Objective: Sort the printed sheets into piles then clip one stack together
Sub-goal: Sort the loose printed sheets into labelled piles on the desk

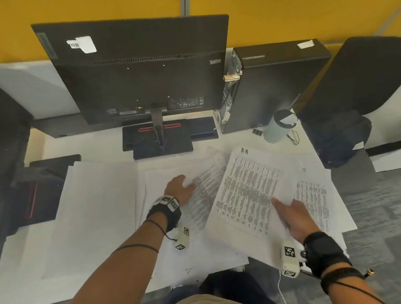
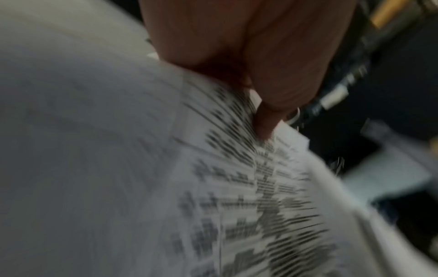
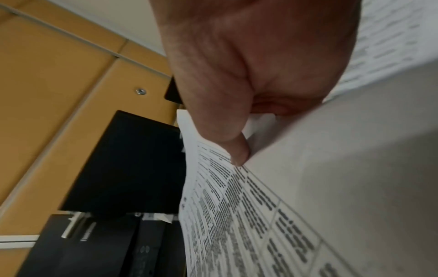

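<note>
Printed sheets cover the white desk (image 1: 97,143). My right hand (image 1: 293,216) pinches a sheet with a dense printed table (image 1: 248,191) by its near right edge and holds it tilted above the others; the thumb (image 3: 234,148) lies on top and the fingers are hidden beneath. My left hand (image 1: 180,187) pinches a second printed sheet (image 1: 197,198), which is blurred, with the thumb (image 2: 265,120) on its printed face. A pile with blank sides up (image 1: 100,203) lies at the left. Another printed sheet (image 1: 313,197) lies at the right. A black binder clip (image 1: 257,130) rests by the computer tower.
The back of a black monitor (image 1: 139,69) and its stand fill the desk's far middle. A black computer tower (image 1: 277,78) stands to its right, with a pale lidded tumbler (image 1: 277,127) in front. A dark office chair (image 1: 358,85) stands at the right. More sheets (image 1: 200,256) overhang the front edge.
</note>
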{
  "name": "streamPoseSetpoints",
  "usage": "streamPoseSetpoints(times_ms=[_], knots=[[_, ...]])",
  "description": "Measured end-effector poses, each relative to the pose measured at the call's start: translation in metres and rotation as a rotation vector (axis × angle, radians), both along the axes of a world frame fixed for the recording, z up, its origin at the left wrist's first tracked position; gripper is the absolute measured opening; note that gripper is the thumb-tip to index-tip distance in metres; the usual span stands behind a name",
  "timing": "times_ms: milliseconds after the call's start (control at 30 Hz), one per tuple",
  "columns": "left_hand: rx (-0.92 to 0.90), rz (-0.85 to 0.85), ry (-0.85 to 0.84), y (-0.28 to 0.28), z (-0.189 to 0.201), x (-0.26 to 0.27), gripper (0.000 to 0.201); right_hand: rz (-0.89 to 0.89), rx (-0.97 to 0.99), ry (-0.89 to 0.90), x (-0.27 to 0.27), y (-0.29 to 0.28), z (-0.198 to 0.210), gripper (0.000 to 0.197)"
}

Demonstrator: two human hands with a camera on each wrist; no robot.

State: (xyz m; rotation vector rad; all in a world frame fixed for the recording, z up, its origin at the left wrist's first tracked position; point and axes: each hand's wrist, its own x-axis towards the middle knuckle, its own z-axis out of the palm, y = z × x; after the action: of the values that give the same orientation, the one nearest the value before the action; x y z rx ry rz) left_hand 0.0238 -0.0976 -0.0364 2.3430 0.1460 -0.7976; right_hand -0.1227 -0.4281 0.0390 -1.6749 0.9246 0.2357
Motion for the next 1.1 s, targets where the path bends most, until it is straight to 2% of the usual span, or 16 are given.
streamPoseSetpoints(times_ms=[67, 133, 167, 200, 267, 300, 367, 467, 533, 567, 600, 667, 800, 967, 1100], knots=[[-0.095, 0.037, 0.100, -0.007, 0.005, -0.001, 0.082, 0.015, 0.007, 0.054, 0.000, 0.012, -0.021, 0.025], [-0.088, -0.008, 0.129, -0.017, 0.012, -0.009, 0.053, 0.055, 0.012, 0.072, -0.001, 0.026, -0.042, 0.026], [-0.070, -0.040, 0.143, -0.021, 0.013, -0.014, 0.045, 0.084, 0.003, 0.080, 0.000, 0.033, -0.050, 0.028], [-0.068, -0.065, 0.189, -0.024, 0.012, -0.020, 0.050, 0.111, -0.009, 0.090, 0.000, 0.040, -0.056, 0.029], [-0.087, -0.096, 0.269, -0.030, 0.008, -0.032, 0.082, 0.141, -0.019, 0.089, 0.003, 0.050, -0.062, 0.027], [-0.081, -0.124, 0.258, -0.032, 0.006, -0.037, 0.094, 0.155, -0.036, 0.078, 0.005, 0.054, -0.063, 0.026], [-0.066, -0.169, 0.194, -0.035, -0.001, -0.045, 0.097, 0.192, -0.076, 0.061, 0.008, 0.058, -0.060, 0.025], [-0.200, -0.133, 0.121, -0.039, 0.002, -0.050, 0.079, 0.199, -0.135, 0.018, 0.011, 0.056, -0.060, 0.032], [-0.369, -0.104, 0.056, -0.039, 0.009, -0.047, 0.056, 0.157, -0.152, -0.020, 0.010, 0.045, -0.065, 0.062], [-0.447, -0.081, 0.023, -0.040, 0.014, -0.044, 0.044, 0.117, -0.099, -0.031, 0.009, 0.040, -0.064, 0.076], [-0.509, -0.053, 0.009, -0.042, 0.019, -0.042, 0.038, 0.072, -0.010, -0.059, 0.007, 0.037, -0.060, 0.080], [-0.599, -0.026, 0.023, -0.049, 0.033, -0.038, 0.033, 0.037, 0.144, -0.097, 0.005, 0.031, -0.054, 0.069], [-0.702, -0.059, 0.084, -0.071, 0.051, -0.031, 0.038, -0.069, 0.255, -0.144, 0.006, 0.014, -0.045, 0.051], [-0.641, -0.172, -0.001, -0.111, 0.063, -0.030, 0.039, -0.079, 0.075, -0.212, -0.001, -0.026, -0.023, 0.033], [-0.525, -0.170, 0.053, -0.135, 0.053, -0.037, 0.055, -0.089, -0.038, -0.196, -0.017, -0.068, -0.015, 0.033]])
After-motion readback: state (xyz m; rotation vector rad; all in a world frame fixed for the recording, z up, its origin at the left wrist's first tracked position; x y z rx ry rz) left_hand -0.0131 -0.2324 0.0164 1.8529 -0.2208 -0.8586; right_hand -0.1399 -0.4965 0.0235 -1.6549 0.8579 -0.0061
